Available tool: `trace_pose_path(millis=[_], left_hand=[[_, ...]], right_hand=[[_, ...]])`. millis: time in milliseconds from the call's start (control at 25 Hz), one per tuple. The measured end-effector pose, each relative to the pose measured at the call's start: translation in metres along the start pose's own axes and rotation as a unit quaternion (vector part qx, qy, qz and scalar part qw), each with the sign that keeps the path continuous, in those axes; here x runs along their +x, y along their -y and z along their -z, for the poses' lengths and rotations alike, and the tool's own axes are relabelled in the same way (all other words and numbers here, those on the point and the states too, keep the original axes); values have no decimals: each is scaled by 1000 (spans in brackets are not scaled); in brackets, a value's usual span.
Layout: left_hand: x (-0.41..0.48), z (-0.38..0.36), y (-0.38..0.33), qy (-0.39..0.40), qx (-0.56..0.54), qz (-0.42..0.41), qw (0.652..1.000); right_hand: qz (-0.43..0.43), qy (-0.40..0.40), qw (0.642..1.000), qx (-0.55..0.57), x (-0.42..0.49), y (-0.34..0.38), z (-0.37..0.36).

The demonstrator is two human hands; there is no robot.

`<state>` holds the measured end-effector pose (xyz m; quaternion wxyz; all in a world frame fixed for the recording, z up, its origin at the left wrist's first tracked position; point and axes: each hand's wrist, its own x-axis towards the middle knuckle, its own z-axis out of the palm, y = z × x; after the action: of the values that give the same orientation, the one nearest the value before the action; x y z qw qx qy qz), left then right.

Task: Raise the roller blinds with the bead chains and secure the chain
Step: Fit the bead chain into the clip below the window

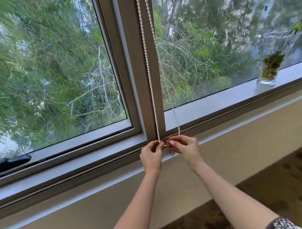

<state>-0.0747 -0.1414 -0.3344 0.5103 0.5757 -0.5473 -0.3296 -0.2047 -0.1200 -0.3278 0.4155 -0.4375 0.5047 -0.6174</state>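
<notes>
**A:** Two large window panes (46, 70) fill most of the view, with blurred green trees outside. What divides them?

**B:** A wide grey-brown post (138, 78) stands between the panes. On the sill (239, 94) to the right sits a clear glass vase (269, 70) holding greenery, and a black window handle (8, 165) lies at the lower left.

**A:** And the bead chain?

**B:** The bead chain (147, 67) is a string of small white beads, hanging as a loop in two strands. One strand runs straight down the post; the other drifts right across the glass. Both come together at the bottom of the frame.

**A:** Where are the hands?

**B:** Both bare arms reach forward to that low point. The left hand (151, 157) pinches the straight strand between its fingertips. The right hand (186, 150) is curled narrow just beside it, fingertips nearly touching the left, at a small metal fitting (172, 151) on the frame. The bottom of the loop is hidden between the fingers, so I cannot tell whether it is hooked on.
</notes>
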Motion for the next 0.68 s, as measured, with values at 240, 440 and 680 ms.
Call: trace_pose_path(millis=[240,440,680], left_hand=[[-1,-2,8,-56,-16,16,998],[0,-3,11,-64,-23,29,997],[-4,6,13,-64,-23,16,998]], right_hand=[[-26,-6,985,-172,23,-25,13],[49,97,853,-511,20,-36,-3],[71,110,769,-626,21,-47,-16]])
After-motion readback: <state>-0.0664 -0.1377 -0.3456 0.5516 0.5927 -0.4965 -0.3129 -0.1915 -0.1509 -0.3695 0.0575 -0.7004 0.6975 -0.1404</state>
